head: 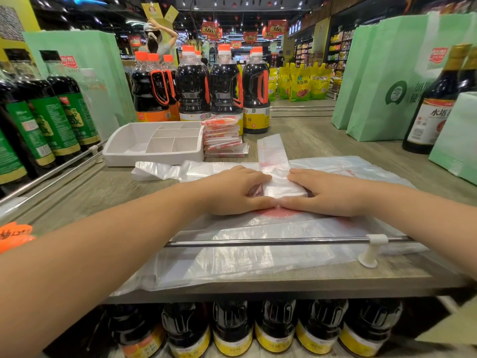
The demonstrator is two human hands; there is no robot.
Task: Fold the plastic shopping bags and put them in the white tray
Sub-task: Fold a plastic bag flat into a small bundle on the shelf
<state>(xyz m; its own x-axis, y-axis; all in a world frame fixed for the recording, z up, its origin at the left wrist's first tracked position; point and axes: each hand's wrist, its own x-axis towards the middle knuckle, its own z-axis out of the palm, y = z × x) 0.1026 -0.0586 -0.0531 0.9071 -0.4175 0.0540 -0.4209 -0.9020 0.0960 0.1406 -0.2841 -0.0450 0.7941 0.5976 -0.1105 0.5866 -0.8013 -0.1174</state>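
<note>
Folded bag (282, 188) mid-shelf (322, 135), atop loose bags (258, 259) spread to the front edge, pressed flat under left hand (236, 191) and right hand (329, 193), fingers nearly straight, thumbs meeting; film likely light, limp, slippery, so pinch the creased ends; white tray (154, 157) back left.

Orange-capped bottles (224, 83): upright, well beyond the fingers (255, 177).
Green-labelled bottles (51, 109): far left of them.
Green bags (382, 73): right and beyond.
Metal rail (258, 242): nearer than the fingers, along the desk (322, 140) edge.
</note>
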